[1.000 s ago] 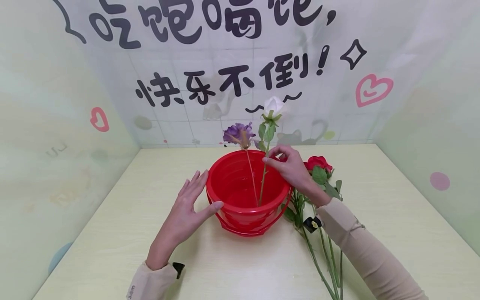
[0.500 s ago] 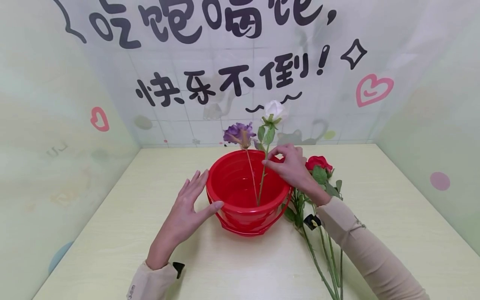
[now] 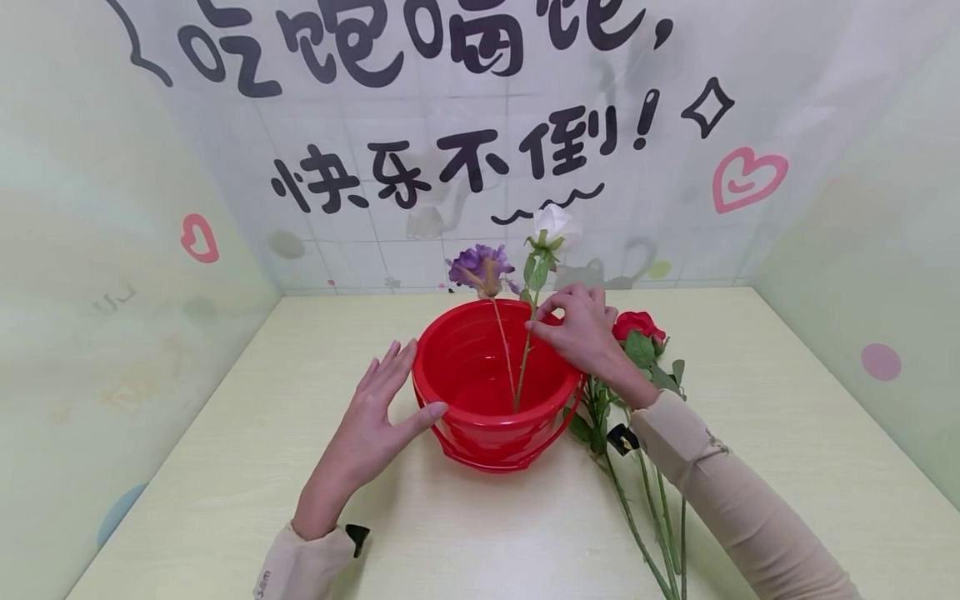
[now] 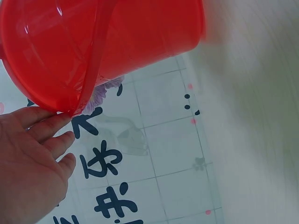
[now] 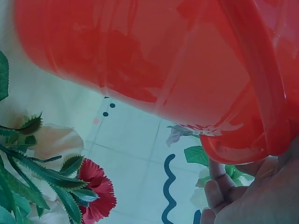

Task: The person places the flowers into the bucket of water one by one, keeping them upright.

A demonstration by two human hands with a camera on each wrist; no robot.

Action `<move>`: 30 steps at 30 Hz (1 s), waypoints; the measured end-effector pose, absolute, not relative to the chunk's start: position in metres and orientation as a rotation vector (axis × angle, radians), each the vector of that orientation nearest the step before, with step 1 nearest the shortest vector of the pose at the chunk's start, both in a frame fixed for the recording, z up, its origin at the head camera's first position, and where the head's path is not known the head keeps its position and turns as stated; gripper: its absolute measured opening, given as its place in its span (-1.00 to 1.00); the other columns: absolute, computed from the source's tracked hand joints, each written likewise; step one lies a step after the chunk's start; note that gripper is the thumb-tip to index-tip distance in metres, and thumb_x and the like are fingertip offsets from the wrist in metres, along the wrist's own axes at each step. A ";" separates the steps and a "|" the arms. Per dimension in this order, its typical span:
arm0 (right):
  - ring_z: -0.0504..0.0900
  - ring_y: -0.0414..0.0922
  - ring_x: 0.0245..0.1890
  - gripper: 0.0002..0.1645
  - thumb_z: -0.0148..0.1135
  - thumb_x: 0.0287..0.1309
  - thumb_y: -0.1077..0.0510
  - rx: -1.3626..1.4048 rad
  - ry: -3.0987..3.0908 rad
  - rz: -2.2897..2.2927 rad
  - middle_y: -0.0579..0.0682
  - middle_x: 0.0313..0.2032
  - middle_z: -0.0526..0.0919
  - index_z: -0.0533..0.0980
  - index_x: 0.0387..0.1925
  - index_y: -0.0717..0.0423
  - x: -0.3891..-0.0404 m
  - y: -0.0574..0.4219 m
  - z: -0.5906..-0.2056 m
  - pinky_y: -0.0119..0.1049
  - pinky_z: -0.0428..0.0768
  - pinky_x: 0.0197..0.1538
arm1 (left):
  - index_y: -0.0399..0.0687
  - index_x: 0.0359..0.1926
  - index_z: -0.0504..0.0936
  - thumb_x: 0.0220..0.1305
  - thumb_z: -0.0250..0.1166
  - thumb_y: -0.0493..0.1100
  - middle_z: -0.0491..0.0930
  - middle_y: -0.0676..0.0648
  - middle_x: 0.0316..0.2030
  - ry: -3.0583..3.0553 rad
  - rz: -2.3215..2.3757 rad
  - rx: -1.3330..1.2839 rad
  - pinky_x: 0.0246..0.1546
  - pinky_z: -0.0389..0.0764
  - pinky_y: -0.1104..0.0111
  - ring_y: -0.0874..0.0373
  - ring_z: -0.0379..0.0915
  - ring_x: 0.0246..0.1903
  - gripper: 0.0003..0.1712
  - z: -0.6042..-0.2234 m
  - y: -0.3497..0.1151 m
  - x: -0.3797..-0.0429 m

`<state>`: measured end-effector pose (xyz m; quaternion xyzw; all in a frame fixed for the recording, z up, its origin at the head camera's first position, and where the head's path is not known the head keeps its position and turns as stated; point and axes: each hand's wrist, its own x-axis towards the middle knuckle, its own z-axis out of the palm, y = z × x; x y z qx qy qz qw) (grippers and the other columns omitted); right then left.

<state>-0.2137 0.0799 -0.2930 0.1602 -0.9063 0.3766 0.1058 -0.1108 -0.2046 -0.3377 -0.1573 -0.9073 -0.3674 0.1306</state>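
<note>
A red bucket (image 3: 495, 442) stands on the table, its handle hanging down in front. My right hand (image 3: 583, 329) pinches the stem of a white rose (image 3: 553, 225) between thumb and index finger above the bucket's right rim; the stem reaches down inside. Beside it a purple flower (image 3: 482, 268) leans against the far rim with its thin stem in the bucket. My left hand (image 3: 375, 417) rests at the left rim with fingers spread and straight. In the left wrist view, the left fingertips (image 4: 60, 119) touch the bucket's edge near the handle joint.
Several flowers lie on the table right of the bucket, among them a red rose (image 3: 637, 327), with stems (image 3: 660, 517) running toward the front edge. The right wrist view shows a red carnation (image 5: 99, 193) and a pale bloom (image 5: 58, 144) there. A printed wall sheet (image 3: 420, 100) stands behind.
The white rose has sunk slightly and shifted a little to the right, still pinched in my right hand. My left hand and the bucket have stayed in place.
</note>
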 end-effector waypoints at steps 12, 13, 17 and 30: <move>0.25 0.22 0.18 -0.77 0.44 0.20 0.08 0.467 -2.670 1.007 0.21 -0.01 0.51 0.73 -0.34 0.20 -0.214 0.078 -0.293 0.35 0.12 0.19 | -0.03 0.62 0.18 0.33 0.38 0.20 0.17 -0.07 0.57 -2.631 -1.064 -0.465 0.54 -0.14 -0.13 -0.05 -0.16 0.60 0.00 -0.337 -0.204 -0.111; 0.26 0.22 0.17 -0.78 0.44 0.20 0.08 0.469 -2.668 1.003 0.21 -0.02 0.51 0.73 -0.34 0.20 -0.214 0.078 -0.293 0.34 0.12 0.19 | -0.03 0.62 0.18 0.33 0.38 0.20 0.17 -0.06 0.57 -2.632 -1.063 -0.465 0.54 -0.14 -0.13 -0.05 -0.16 0.60 0.00 -0.337 -0.204 -0.111; 0.27 0.19 0.16 -0.79 0.46 0.19 0.08 0.471 -2.661 0.989 0.20 -0.04 0.53 0.74 -0.37 0.18 -0.213 0.078 -0.292 0.30 0.14 0.18 | -0.04 0.62 0.18 0.33 0.38 0.20 0.16 -0.06 0.57 -2.632 -1.063 -0.467 0.55 -0.15 -0.12 -0.04 -0.16 0.60 0.00 -0.337 -0.204 -0.111; 0.31 0.19 0.12 -0.79 0.45 0.21 0.08 0.466 -2.661 0.923 0.19 -0.05 0.57 0.74 -0.42 0.14 -0.213 0.079 -0.292 0.25 0.19 0.11 | -0.05 0.62 0.17 0.33 0.39 0.19 0.16 -0.08 0.57 -2.631 -1.059 -0.469 0.54 -0.15 -0.13 -0.08 -0.15 0.59 0.01 -0.338 -0.205 -0.110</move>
